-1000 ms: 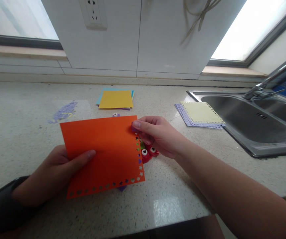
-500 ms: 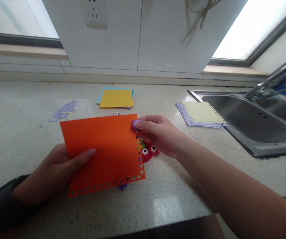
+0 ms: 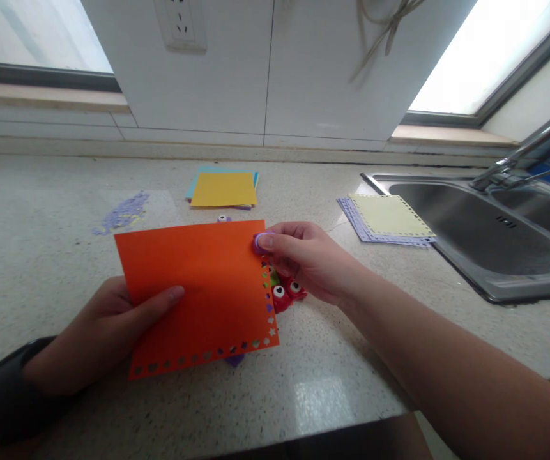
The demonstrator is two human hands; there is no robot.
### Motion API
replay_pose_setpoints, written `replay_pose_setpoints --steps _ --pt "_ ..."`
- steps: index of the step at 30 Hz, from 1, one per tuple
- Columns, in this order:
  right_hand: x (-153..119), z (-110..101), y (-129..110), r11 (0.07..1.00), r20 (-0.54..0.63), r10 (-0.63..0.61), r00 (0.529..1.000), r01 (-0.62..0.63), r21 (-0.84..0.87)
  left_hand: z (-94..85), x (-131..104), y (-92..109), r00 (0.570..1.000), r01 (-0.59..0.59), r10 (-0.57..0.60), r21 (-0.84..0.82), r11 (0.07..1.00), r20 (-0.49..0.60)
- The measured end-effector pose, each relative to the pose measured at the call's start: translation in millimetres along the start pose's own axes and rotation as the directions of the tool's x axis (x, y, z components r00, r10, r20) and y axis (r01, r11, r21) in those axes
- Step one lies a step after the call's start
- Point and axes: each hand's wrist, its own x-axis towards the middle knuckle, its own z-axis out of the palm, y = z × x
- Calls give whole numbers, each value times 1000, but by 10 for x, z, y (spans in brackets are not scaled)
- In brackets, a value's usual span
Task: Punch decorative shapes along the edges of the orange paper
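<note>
Hands: two; left hand (image 3: 97,332), right hand (image 3: 310,259)
Orange sheets: one (image 3: 198,294)
Purple punches: three in view; one at right thumb (image 3: 257,242); one far of sheet (image 3: 223,219); one under near edge (image 3: 235,361)
Red punches: two (image 3: 287,294)
Paper stacks: two; far stack (image 3: 223,189); right stack (image 3: 384,218)
Sinks: one (image 3: 476,236)
Wall sockets: one (image 3: 179,24)

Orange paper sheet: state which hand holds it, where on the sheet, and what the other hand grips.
The left hand holds the orange paper sheet at its left edge; the right hand pinches a small purple punch at its top right corner.
</note>
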Motion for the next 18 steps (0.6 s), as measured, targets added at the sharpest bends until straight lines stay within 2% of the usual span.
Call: replay_pose_setpoints --steps 18 --pt "-1 2 -3 999 -4 -16 1000 16 -40 -4 -18 1 1000 -1 1 0 1000 2"
